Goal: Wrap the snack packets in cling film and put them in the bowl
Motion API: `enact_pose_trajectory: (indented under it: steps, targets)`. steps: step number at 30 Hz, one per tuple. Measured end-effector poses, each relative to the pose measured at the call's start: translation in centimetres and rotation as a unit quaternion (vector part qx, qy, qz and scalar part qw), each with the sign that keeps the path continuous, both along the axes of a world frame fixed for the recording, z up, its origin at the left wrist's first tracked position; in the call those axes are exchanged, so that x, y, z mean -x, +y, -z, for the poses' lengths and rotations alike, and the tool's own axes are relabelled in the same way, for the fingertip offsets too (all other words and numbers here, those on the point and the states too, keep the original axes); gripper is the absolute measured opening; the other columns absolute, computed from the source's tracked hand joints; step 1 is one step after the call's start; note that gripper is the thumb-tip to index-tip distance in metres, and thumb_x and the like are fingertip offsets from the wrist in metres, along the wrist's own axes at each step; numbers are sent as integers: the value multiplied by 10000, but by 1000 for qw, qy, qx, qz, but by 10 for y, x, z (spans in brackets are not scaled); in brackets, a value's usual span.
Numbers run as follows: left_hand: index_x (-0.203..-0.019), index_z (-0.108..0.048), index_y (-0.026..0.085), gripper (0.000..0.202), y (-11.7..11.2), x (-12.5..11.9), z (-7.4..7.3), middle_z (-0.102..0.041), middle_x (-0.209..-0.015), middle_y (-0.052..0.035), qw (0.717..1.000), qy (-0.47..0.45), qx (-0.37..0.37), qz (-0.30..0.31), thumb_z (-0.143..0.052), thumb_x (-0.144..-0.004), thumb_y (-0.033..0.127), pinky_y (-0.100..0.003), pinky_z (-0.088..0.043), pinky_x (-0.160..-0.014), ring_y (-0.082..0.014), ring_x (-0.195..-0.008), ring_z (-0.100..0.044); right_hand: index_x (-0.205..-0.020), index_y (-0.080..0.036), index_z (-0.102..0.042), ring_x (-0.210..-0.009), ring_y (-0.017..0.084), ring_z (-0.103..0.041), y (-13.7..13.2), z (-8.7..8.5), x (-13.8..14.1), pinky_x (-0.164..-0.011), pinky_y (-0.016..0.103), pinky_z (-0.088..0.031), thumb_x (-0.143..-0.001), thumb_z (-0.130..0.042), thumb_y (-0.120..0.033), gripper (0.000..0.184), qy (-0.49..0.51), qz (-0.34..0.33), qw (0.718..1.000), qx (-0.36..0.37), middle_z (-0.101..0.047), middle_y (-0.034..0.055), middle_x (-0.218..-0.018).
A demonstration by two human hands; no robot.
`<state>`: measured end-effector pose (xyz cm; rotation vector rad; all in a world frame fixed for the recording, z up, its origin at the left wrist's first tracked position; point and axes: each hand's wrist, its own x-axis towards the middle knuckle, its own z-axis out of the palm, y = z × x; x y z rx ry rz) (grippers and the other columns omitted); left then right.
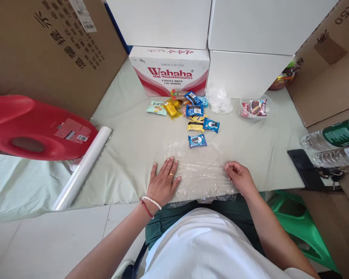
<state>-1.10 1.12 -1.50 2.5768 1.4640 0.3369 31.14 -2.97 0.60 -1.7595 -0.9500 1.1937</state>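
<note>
A sheet of clear plastic wrap [202,170] lies wrinkled on the cloth-covered table, its near edge hanging over the front. My left hand [164,180] rests flat with fingers spread on the sheet's left side. At the right edge, my right hand [239,176] pinches the plastic wrap between thumb and fingers. Just beyond the sheet lies a blue snack packet [197,141]. Behind it are a yellow packet [196,126], another blue packet [211,125] and a heap of several wrapped snacks [194,111]. A pale green packet [156,108] sits left of the heap.
A roll of plastic wrap [83,168] lies at left beside a red plastic stool [43,116]. White boxes, including a Wahaha carton [171,73], stand behind. Farther right are crumpled clear plastic [219,100], a clear bowl [254,115] with packets, bottles [331,137] and a black phone [305,168].
</note>
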Motion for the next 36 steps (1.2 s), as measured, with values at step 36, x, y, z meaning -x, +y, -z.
enact_pose_trajectory:
  steps: [36]
  targets:
    - [-1633,-302,295,612,-28,32,4,-425,-1634,-43,996,-4,-83,16,-427,-1049,430,-482,-10,-1309,-231,-1498,-441,-1284,-145,-673,-1137,347,-538,203,-6,-27,-1012,442,-443,-874,-659,-373,469,-501,-252,821,-102,-661,166,-1136]
